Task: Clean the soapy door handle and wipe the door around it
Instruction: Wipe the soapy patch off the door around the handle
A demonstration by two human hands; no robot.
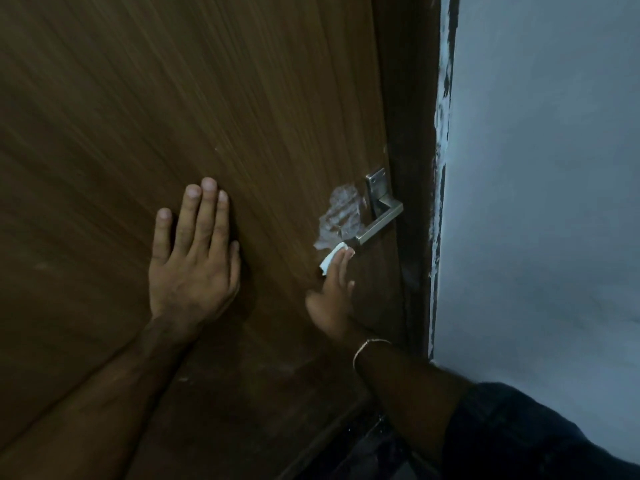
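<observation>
A brown wooden door [173,98] fills most of the view. Its metal lever handle [379,221] sits near the right edge, with a patch of white soap foam [341,216] on the wood just left of it. My right hand [332,292], fingers straight, presses a small white cloth [330,258] flat against the door just below the foam and the handle's tip. My left hand [194,254] lies flat on the door, fingers spread, well left of the handle.
A dark door frame [412,168] runs down the right side of the door. Beyond it is a pale blue-white wall [536,202] with rough paint at its edge. Dark floor [363,452] shows at the bottom.
</observation>
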